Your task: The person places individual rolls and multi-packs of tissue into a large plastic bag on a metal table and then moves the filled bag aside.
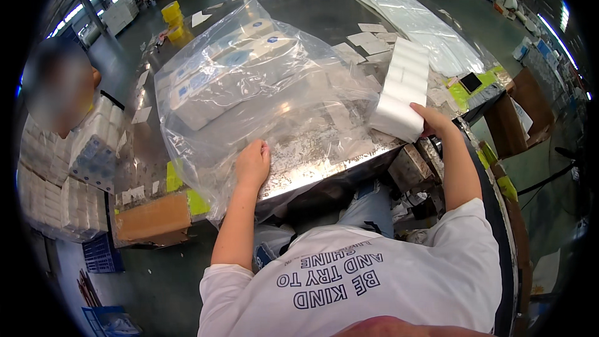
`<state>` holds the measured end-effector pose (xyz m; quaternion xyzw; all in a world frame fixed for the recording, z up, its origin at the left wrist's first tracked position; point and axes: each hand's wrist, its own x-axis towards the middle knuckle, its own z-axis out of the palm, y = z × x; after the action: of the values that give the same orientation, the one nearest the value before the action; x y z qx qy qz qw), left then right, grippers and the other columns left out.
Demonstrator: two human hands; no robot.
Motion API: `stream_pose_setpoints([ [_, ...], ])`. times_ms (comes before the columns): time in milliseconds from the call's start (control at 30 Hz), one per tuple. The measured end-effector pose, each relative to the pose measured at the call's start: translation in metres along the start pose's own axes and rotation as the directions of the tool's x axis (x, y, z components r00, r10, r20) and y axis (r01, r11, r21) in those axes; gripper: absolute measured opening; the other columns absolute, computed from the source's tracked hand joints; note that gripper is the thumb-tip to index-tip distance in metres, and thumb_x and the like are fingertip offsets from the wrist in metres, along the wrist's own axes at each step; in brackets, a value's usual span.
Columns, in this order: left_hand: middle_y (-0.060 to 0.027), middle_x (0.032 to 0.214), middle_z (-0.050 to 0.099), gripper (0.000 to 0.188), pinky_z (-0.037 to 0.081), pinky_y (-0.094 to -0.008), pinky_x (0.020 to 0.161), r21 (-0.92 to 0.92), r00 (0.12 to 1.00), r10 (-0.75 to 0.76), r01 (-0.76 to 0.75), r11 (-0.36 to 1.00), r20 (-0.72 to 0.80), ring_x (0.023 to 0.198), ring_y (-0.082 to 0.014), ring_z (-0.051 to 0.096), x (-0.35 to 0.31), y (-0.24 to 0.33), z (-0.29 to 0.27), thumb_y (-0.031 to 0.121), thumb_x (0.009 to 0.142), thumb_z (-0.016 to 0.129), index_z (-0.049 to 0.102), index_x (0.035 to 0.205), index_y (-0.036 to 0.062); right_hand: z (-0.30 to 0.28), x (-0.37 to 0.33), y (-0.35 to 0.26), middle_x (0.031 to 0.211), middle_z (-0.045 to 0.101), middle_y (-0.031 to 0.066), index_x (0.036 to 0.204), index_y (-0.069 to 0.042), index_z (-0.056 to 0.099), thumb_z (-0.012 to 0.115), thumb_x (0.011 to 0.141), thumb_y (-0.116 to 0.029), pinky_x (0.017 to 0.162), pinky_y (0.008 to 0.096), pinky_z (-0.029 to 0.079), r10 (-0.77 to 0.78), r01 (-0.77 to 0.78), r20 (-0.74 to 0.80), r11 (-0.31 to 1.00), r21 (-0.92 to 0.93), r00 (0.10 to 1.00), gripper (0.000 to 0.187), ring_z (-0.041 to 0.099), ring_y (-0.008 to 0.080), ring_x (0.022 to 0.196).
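Note:
A large clear plastic bag (293,103) spreads over the metal table, with white packs of paper rolls (218,81) inside it toward the far left. My left hand (253,161) is closed on the bag's near edge, close to the table's front. On the right, my right hand (432,120) grips the near end of a row of white paper rolls (404,84), fingers wrapped around its right side. That row lies lengthwise away from me, beside the bag's right edge. My right fingertips are partly hidden.
Flat white plastic bags (424,28) lie stacked at the far right, near a dark phone (470,82). Loose paper pieces (368,42) are scattered behind the rolls. Yellow tape rolls (173,19) stand far left. A person (59,87) is at the left, by stacked roll packs (93,150).

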<state>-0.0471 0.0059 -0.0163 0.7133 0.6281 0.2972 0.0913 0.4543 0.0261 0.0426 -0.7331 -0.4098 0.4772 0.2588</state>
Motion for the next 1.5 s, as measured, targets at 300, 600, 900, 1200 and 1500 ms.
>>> stream_pose_setpoints([
  [300, -0.0132, 0.086, 0.066, 0.013, 0.048, -0.044, 0.071, -0.023, 1.0, -0.007, 0.006, 1.0, -0.016, 0.083, -0.0347, 0.063, 0.0, -0.004, 0.001, 0.02, 0.087, 0.061, 0.061, 0.091, 0.0076, 0.053, -0.1, 0.037, 0.078, 0.065, 0.0084, 0.127, -0.002, 0.045, 0.057, 0.087, -0.055, 0.041, 0.0248, 0.048, -0.006, -0.022, 0.327, 0.996, 0.081, 0.945, 0.067, 0.058, 0.0144, 0.047],
  [600, -0.0146, 0.091, 0.066, 0.015, 0.048, -0.0454, 0.075, 0.006, 1.0, 0.015, -0.015, 1.0, 0.006, 0.086, -0.0357, 0.062, -0.001, -0.006, -0.001, 0.02, 0.086, 0.061, 0.061, 0.094, 0.0073, 0.136, -0.11, 0.078, 0.135, 0.051, 0.0192, 0.14, 0.0, 0.038, 0.069, 0.08, -0.033, 0.103, 0.047, 0.042, -0.126, -0.101, 0.188, 0.504, 0.858, 0.974, 0.075, 0.051, 0.0344, 0.122],
  [900, -0.0118, 0.091, 0.067, 0.024, 0.049, -0.0424, 0.073, -0.034, 0.998, -0.004, 0.001, 0.999, -0.067, 0.085, -0.0324, 0.063, -0.007, -0.012, 0.004, 0.021, 0.086, 0.062, 0.064, 0.107, 0.0106, 0.132, -0.122, 0.031, 0.116, 0.061, 0.0198, 0.135, -0.001, 0.044, 0.063, 0.075, -0.044, 0.08, 0.0467, 0.056, -0.514, -0.005, 0.173, 0.313, 0.95, 0.84, 0.076, 0.065, 0.034, 0.094],
  [1200, -0.0022, 0.062, 0.055, 0.02, 0.044, -0.0296, 0.059, -0.528, 0.967, -0.235, 0.253, 0.811, 0.102, 0.06, -0.0164, 0.056, 0.025, -0.046, 0.006, 0.022, 0.092, 0.057, 0.068, 0.102, 0.0081, 0.215, -0.067, 0.018, 0.111, 0.064, 0.0157, 0.131, -0.003, 0.051, 0.057, 0.085, -0.051, 0.074, 0.0402, 0.057, -0.579, -0.48, 0.618, 0.395, 0.784, 0.533, 0.066, 0.066, 0.0276, 0.087],
  [1500, 0.0081, 0.059, 0.045, 0.025, 0.026, -0.0183, 0.051, -0.885, 0.99, -0.109, -0.033, 0.464, -0.095, 0.052, -0.0023, 0.035, 0.029, 0.077, -0.181, 0.02, 0.097, 0.055, 0.069, 0.106, 0.0025, 0.262, -0.14, -0.001, 0.122, 0.06, 0.0149, 0.132, -0.006, 0.051, 0.053, 0.091, -0.046, 0.085, 0.0409, 0.055, -0.479, -0.622, 0.799, 0.514, 0.591, 0.364, 0.058, 0.062, 0.0276, 0.105],
])
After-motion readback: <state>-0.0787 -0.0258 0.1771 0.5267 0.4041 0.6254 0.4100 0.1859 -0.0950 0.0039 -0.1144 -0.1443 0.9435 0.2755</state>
